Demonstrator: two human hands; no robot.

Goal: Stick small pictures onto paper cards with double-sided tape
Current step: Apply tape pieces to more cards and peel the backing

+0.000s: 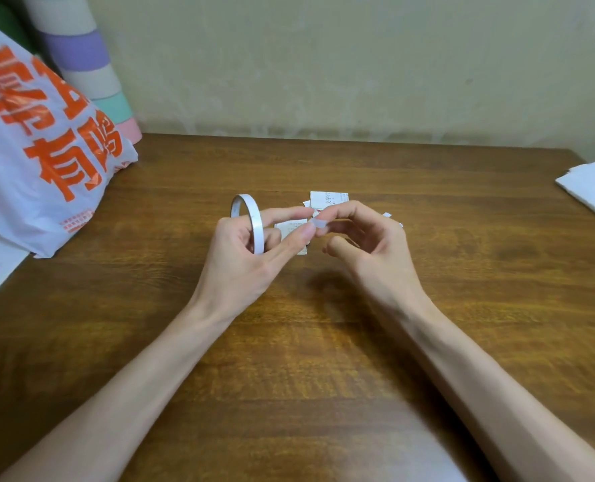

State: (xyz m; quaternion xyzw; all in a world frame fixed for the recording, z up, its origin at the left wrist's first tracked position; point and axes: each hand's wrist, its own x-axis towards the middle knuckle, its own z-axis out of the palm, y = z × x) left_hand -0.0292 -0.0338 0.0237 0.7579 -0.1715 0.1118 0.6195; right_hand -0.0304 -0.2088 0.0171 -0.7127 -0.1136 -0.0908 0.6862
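Tape ring (257, 220), thin white hoop, gripped in left hand (243, 262); right hand (369, 245) pinches translucent tape strip (318, 223).

1. Soft, warm, even indoor light, moderately bright
2. A faint, blurred shadow lies on the table (323, 283) under the right hand (369, 245)
3. A pale sheen shows on the wood at the bottom edge
4. Wide-angle bending curves the table's far edge; the fingertips (307, 233) are slightly blurred

One tape roll (249, 220), one tape piece (318, 223), two larger paper cards (329, 199), one plastic bag (38, 151), one white paper stack (591, 189).
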